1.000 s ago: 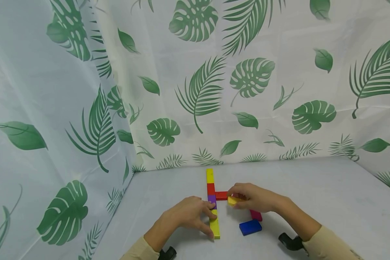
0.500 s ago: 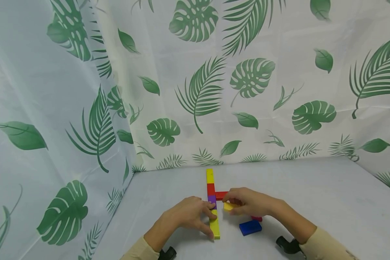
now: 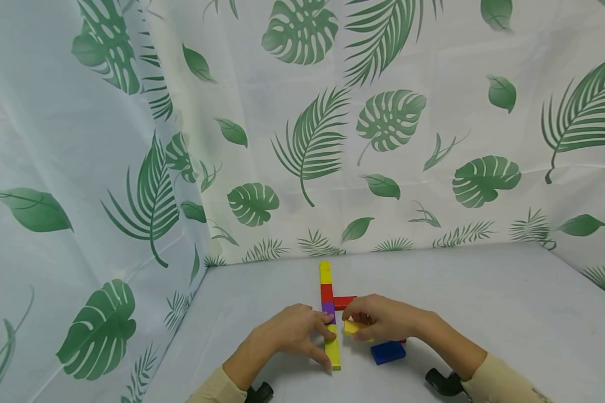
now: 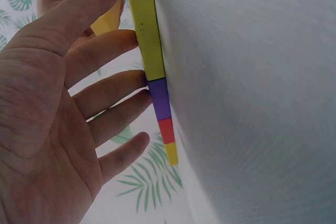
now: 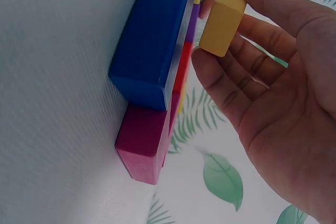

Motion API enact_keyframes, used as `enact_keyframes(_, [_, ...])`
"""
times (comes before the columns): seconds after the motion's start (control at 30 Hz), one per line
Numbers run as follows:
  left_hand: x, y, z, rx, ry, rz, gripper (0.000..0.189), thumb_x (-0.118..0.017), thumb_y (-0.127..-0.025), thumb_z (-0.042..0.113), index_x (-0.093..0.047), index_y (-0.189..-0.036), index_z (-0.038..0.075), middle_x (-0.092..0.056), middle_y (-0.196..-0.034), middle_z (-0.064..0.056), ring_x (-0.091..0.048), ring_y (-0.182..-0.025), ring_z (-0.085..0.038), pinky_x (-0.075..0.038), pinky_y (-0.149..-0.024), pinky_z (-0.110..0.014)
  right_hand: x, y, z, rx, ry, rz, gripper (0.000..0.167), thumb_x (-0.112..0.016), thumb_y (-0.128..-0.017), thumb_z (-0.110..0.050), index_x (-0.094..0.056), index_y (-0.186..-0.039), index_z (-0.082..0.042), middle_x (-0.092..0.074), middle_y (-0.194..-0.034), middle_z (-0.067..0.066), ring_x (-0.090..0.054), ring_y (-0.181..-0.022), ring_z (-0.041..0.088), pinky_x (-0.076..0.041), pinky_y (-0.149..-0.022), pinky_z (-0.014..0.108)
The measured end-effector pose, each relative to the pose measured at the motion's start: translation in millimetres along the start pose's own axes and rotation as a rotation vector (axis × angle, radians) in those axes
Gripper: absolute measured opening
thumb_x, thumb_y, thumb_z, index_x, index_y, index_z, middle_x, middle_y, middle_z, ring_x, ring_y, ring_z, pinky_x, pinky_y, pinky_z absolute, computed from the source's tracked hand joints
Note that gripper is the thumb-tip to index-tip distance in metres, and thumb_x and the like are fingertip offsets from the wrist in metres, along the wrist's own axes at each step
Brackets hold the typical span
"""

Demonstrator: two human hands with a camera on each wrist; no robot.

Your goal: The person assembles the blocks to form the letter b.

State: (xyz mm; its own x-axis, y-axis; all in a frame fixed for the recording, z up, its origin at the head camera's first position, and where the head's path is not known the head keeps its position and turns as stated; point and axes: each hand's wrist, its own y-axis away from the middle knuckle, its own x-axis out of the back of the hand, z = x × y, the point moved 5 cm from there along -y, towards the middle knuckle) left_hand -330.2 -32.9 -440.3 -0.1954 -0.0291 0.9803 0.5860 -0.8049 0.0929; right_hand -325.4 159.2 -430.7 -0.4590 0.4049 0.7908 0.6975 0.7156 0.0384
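Note:
Fingertips of my left hand (image 3: 293,331) touch a straight row of wooden blocks along its left side. From near to far it runs yellow-green block (image 3: 334,356), purple block (image 3: 327,308), red block (image 3: 326,293) and yellow block (image 3: 325,272). The left thumb lies by the row's near end. My right hand (image 3: 397,319) pinches a loose yellow block (image 5: 223,22) between thumb and fingers, held above the table just right of the row. A second red block (image 3: 343,303) juts rightward from the row, its far end hidden behind the right hand.
Below the right hand lies a blue block (image 3: 388,352). A crimson block (image 5: 142,142) sits beyond it, mostly hidden in the head view. A leaf-patterned curtain (image 3: 408,212) rises behind the white tabletop (image 3: 509,313).
My right hand has moved left and nearer to me with the yellow block, closer to the row. The left hand has stayed in place.

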Motion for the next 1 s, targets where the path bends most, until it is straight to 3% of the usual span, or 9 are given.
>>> enact_keyframes(0.53, [-1.0,-0.8,-1.9,-0.011,0.01,0.01,0.059,-0.081,-0.074,0.071,-0.077,-0.123,0.038,-0.061,-0.148,0.012,-0.059,-0.133,-0.007,-0.049,-0.108,-0.031,-7.2,-2.4,-1.6,-0.025,0.006,-0.02,0.035,-0.08,-0.093,-0.033,-0.071,-0.125,-0.022,-0.063,-0.089,-0.014,-0.058,-0.084,0.003,-0.054,-0.079,0.021])
enact_keyframes(1.0, [-0.4,0.1,-0.5,0.012,0.03,-0.009,0.058,-0.081,-0.074,0.07,-0.077,-0.123,0.039,-0.06,-0.149,0.012,-0.059,-0.133,-0.008,-0.049,-0.109,-0.034,-11.1,-2.6,-5.9,0.017,0.006,-0.031,0.034,-0.08,-0.092,-0.034,-0.071,-0.123,-0.021,-0.061,-0.088,-0.014,-0.057,-0.084,0.004,-0.051,-0.076,0.02])
